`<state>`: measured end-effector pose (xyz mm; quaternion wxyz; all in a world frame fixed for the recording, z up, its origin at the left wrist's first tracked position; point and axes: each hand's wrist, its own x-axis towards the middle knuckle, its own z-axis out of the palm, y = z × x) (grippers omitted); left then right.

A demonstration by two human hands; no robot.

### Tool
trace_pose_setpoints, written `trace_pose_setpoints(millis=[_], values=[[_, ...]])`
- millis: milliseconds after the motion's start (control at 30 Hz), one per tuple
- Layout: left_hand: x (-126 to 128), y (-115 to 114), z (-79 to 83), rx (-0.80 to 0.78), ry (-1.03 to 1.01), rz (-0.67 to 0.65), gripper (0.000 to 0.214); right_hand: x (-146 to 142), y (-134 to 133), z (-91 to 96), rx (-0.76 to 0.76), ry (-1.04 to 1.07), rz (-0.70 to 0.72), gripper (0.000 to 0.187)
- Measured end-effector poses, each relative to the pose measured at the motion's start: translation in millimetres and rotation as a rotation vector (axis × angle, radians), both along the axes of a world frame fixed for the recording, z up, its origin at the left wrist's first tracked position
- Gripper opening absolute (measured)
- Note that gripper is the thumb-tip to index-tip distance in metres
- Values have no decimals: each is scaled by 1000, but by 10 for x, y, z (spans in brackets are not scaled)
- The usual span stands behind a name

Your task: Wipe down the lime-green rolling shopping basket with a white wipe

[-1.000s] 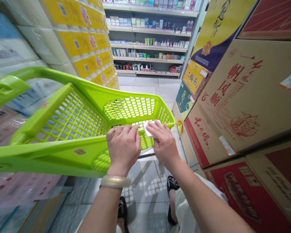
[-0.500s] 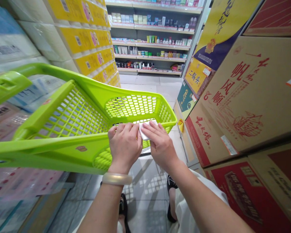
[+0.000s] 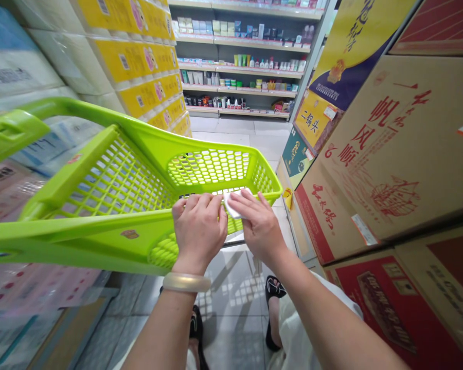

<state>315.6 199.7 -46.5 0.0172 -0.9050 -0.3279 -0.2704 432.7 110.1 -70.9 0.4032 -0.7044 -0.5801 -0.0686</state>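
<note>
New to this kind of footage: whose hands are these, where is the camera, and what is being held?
There is one view, from a camera worn on a person's head, looking forward and down, so the two bare hands are that person's own. The left hand, with a pale bangle on the wrist, grips the rim of a green plastic basket. The right hand presses a small white cloth on the same rim. Cardboard cartons stand at the right, stocked shelves at the back.
</note>
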Motion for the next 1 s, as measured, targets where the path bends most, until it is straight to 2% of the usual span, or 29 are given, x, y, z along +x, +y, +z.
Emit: trace_pose_setpoints(millis=[100, 167, 233, 333, 400, 433, 600, 667, 800, 867, 933, 1000], values=[[2, 3, -10, -1, -24, -13, 29, 181, -31, 5, 7, 68, -228, 51], [4, 4, -16, -4, -30, -14, 29, 246, -38, 0, 23, 95, -319, 51], [5, 4, -18, -4, -27, -8, 29, 206, -28, -7, 27, 78, -275, 52], [2, 3, -14, 6, -15, 1, 27, 58, -7, -5, 13, 4, -56, 50], [1, 2, -10, 8, -13, 1, 28, 29, -12, 5, -2, -20, 17, 50], [2, 3, -9, 4, -15, -2, 28, 53, -22, 10, -6, -10, -8, 50], [10, 5, -2, -30, -35, -21, 30, 277, -60, 7, -4, 106, -311, 52], [9, 3, 3, -31, -37, -18, 30, 236, -41, -6, 3, 98, -290, 52], [-6, -1, 13, -13, -13, 0, 28, -23, 17, -16, 19, -9, -28, 50], [-15, -4, 20, -6, -7, 1, 28, -69, 17, -5, 13, -44, 44, 49], [-21, -8, 32, -26, -13, -7, 28, 1, -8, 11, 0, -33, 1, 49], [-22, -12, 48, -68, -24, -18, 30, 139, -42, 22, -12, 10, -129, 48]])
